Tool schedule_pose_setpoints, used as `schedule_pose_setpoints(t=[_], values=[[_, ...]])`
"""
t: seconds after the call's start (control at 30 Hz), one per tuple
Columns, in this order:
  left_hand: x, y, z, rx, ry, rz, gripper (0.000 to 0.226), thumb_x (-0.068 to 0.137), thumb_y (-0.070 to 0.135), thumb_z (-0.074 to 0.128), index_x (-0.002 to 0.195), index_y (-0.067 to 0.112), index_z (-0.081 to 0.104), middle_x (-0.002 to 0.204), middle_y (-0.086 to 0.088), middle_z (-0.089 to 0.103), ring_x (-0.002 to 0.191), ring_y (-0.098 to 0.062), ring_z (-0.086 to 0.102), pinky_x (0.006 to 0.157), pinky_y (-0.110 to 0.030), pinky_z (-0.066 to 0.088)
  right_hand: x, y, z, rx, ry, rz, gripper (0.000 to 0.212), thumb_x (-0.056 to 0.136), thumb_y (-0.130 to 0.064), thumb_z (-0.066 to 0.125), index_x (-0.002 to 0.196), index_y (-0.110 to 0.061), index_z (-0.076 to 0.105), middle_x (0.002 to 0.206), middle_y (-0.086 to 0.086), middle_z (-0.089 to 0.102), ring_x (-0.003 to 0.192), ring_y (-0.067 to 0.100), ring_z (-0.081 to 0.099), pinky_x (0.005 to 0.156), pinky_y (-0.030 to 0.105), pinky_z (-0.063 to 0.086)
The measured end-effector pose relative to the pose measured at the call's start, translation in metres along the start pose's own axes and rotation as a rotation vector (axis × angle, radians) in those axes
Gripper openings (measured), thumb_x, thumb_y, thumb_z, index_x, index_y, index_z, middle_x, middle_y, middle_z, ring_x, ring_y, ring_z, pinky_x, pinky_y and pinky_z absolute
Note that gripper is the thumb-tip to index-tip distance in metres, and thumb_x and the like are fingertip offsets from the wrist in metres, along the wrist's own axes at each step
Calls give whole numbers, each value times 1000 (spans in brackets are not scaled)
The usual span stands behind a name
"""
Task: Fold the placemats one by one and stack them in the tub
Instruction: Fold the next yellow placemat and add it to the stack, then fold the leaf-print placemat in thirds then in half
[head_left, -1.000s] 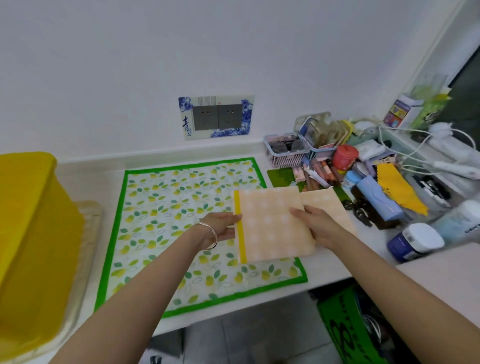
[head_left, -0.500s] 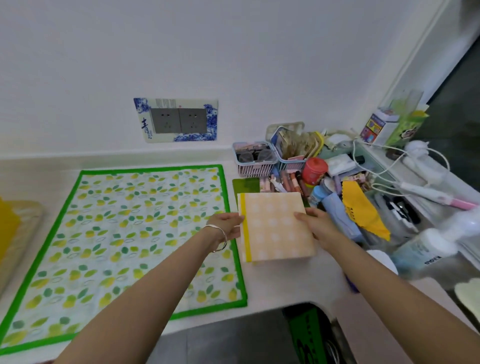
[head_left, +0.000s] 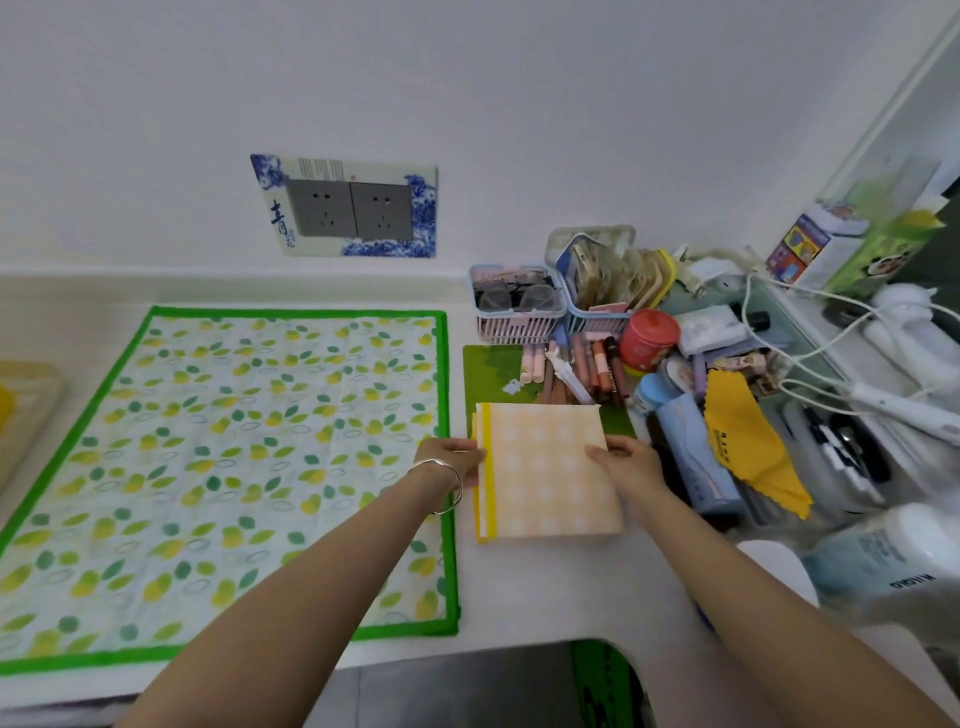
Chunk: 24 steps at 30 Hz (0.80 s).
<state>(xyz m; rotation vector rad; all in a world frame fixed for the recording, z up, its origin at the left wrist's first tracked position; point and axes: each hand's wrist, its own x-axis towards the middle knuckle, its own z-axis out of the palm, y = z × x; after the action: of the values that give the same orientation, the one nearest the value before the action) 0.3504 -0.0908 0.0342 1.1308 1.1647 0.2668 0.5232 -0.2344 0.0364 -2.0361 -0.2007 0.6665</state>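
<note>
A folded peach checked placemat (head_left: 545, 478) with a yellow stripe along its left edge lies on the white counter (head_left: 561, 587), partly over a small green mat (head_left: 491, 369). My left hand (head_left: 457, 462), with a bangle on the wrist, pinches its left edge. My right hand (head_left: 626, 462) grips its right edge, thumb on top. To the left, a large leaf-print placemat (head_left: 234, 467) with a green border lies flat and unfolded. Only a yellow sliver of the tub (head_left: 4, 405) shows at the far left edge.
Clutter crowds the counter's right side: two small baskets (head_left: 519, 312), a red tin (head_left: 649, 338), pens, a blue tube (head_left: 691, 452), a yellow cloth (head_left: 748, 441), white cables and bottles. A double socket (head_left: 353, 208) is on the wall. The counter's front edge curves inward below.
The peach mat's right flap has been folded in. The mat has moved right, off the leaf-print mat onto the bare counter. The view has swung right, so the tub has almost left it.
</note>
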Motion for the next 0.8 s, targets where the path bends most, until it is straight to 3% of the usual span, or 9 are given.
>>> schedule_pose_setpoints(t=[0.33, 0.47, 0.6, 0.7, 0.8], values=[[6, -9, -5, 6, 16, 5, 10, 81, 8, 70, 85, 7, 61, 66, -8, 58, 57, -15, 57, 49, -19, 54, -6, 4, 2, -153, 47, -54, 33, 82, -17, 69, 112, -6, 60, 108, 11, 63, 87, 20, 55, 72, 27, 41], [2, -9, -21, 59, 39, 72, 13, 82, 16, 71, 88, 10, 62, 68, -6, 59, 57, -15, 57, 52, -21, 52, -20, -3, 5, -259, 110, -218, 36, 82, -16, 69, 114, -7, 55, 116, 11, 55, 91, 20, 52, 74, 29, 42], [-9, -9, -59, 131, 41, 152, 11, 83, 24, 69, 81, 17, 61, 74, -4, 61, 64, -15, 58, 60, -24, 51, -48, -19, 24, -336, 161, -470, 44, 81, -13, 69, 121, -9, 50, 130, 9, 42, 117, 24, 44, 93, 27, 36], [-20, -11, -100, 204, 48, 198, 13, 84, 29, 68, 78, 20, 60, 79, -5, 63, 66, -16, 60, 66, -31, 53, -81, -26, 54, -334, 53, -591, 46, 83, -15, 68, 124, -11, 48, 137, 5, 40, 126, 18, 39, 97, 19, 28], [-33, -22, -148, 330, 44, 231, 17, 82, 37, 68, 85, 21, 63, 89, -3, 65, 74, -18, 62, 70, -33, 52, -117, -26, 97, -302, -110, -598, 47, 85, -20, 67, 128, -13, 47, 140, 2, 38, 130, 15, 36, 98, 15, 24]])
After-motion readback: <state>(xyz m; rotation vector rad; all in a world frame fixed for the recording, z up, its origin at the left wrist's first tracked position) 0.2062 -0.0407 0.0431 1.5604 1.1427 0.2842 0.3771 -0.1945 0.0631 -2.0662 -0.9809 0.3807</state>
